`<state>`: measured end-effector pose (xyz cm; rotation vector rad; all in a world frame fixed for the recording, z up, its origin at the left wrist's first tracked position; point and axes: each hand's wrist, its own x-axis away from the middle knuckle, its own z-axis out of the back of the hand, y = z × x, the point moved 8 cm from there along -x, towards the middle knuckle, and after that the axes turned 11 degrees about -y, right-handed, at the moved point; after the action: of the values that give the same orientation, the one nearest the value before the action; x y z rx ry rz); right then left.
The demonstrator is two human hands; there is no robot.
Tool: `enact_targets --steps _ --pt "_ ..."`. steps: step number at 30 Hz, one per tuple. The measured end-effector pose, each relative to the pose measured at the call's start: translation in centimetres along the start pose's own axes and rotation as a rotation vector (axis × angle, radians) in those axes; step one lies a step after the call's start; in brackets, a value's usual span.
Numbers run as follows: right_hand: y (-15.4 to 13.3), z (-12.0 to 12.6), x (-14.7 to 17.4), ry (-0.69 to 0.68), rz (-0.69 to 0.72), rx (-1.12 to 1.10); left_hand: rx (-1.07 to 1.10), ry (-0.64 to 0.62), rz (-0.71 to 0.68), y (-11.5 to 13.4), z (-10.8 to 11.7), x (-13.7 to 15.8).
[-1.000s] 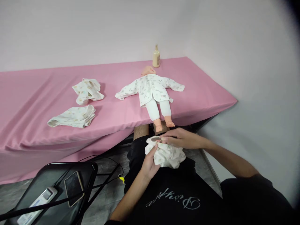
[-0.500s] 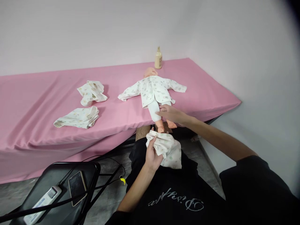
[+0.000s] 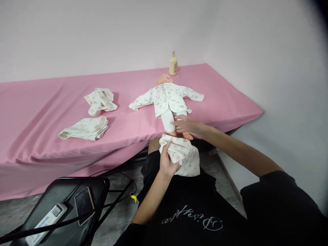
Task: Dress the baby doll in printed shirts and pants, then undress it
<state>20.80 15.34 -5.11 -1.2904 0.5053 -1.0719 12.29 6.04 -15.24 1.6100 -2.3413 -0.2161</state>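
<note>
The white printed cloth [image 3: 176,147] is bunched right at the feet end of the doll [image 3: 167,106], just past the near edge of the desk [image 3: 123,126]. The left hand [image 3: 168,165] holds it from below, with the thumb pressed over the fabric, so that the cloth is pinched between thumb and fingers. Straight ahead of these fingers lies the doll's leg [image 3: 167,122] on the person's left side: its long axis points over the edge toward the person, and its foot is hidden by the cloth. If this foot is inside an opening or only behind the fabric, I cannot tell. The right hand [image 3: 191,125] is the nearer one to the leg; its fingers are somewhat spread and come across from the right, the tips at the inner side of the leg, not wrapped around it. The doll lies on its back, head away from the person, sleeves stretched out. Behind the head stands a pump bottle [image 3: 173,65]; farther left lie two crumpled cloths [image 3: 84,129], and a black chair [image 3: 57,189] carries a phone [image 3: 84,205].
</note>
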Motion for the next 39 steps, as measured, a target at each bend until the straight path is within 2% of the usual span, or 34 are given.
enact_targets --steps 3,7,10,13,15,18,20,26,33,36,39 --pt "0.8 -0.7 0.0 -0.057 -0.092 -0.276 -0.006 -0.035 0.01 0.2 -1.0 -1.0" --pt "0.8 -0.6 0.1 -0.048 -0.083 -0.295 0.023 -0.092 0.013 0.7 -2.9 -1.6" --pt "0.5 -0.7 0.8 -0.062 -0.015 -0.12 0.04 -0.087 0.019 1.2 -3.3 -1.8" --pt "-0.1 -0.9 2.6 -0.007 0.115 0.198 0.039 -0.129 0.026 1.6 -3.4 -1.9" --pt "-0.3 -1.6 3.9 -0.026 0.179 0.372 0.006 -0.159 0.028 1.8 -3.4 -2.0" --pt "-0.1 -2.8 5.2 -0.095 0.193 0.543 -0.04 -0.152 0.021 1.8 -3.2 -2.1" --pt "0.1 -3.0 5.4 -0.088 0.183 0.616 -0.027 -0.146 0.02 1.7 -3.2 -2.1" --pt "0.6 -2.9 4.2 -0.059 0.123 0.728 -0.011 -0.128 0.044 1.5 -3.7 -1.9" --pt "0.1 -3.8 3.9 -0.115 0.132 0.878 -0.037 -0.153 -0.012 1.9 -4.0 -1.9" --pt "-0.7 -3.9 4.0 -0.103 0.208 0.829 -0.07 -0.199 -0.062 2.2 -4.5 -1.8" --pt "-1.1 -3.5 4.0 -0.061 0.261 0.735 -0.095 -0.189 -0.122 2.6 -4.6 -1.5"
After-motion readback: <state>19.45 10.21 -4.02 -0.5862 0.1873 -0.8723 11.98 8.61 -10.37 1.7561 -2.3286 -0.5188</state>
